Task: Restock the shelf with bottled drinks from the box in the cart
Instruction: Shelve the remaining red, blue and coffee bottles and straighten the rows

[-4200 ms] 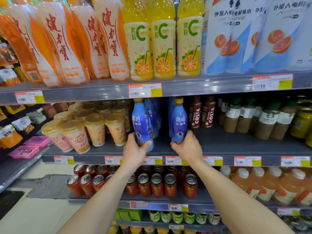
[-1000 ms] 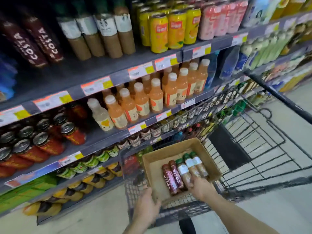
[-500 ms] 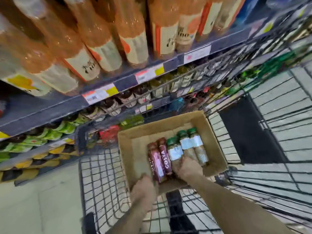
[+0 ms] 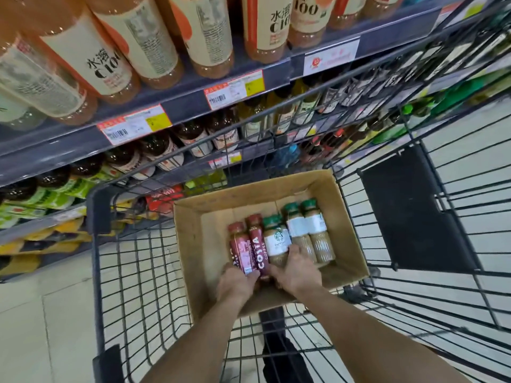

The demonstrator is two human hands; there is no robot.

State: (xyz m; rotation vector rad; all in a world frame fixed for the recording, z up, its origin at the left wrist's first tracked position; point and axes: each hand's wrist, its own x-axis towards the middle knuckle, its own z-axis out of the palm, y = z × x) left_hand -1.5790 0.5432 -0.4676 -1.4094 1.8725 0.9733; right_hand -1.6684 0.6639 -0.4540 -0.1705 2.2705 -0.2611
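Head camera looks down into a black wire cart [image 4: 130, 272] that stands close against a dark shelf [image 4: 182, 109]. An open cardboard box [image 4: 190, 244] sits in the cart's basket. Five bottled drinks lie side by side on the box's floor, touching one another, with their caps pointing away from the person. From the left they are a pale red bottle [image 4: 239, 244], a dark red Costa bottle [image 4: 257, 243], a green-capped Starbucks bottle [image 4: 276, 240] and two more green-capped bottles [image 4: 307, 230]. The left hand [image 4: 236, 283] reaches over the box's near wall, its fingers curled round the bottom end of the pale red bottle and its thumb against the foot of the Costa bottle. The right hand [image 4: 298, 269] is just beside it and grips the lower end of the Starbucks bottle, fingers wrapped over its base. All five bottles lie in the box, none lifted clear. On the shelf above stand tall orange drinks [image 4: 110, 56] with cream labels, behind price tags [image 4: 234, 89] on the shelf edge. Darker bottles [image 4: 190, 134] fill the row below, partly seen through the cart's wires.
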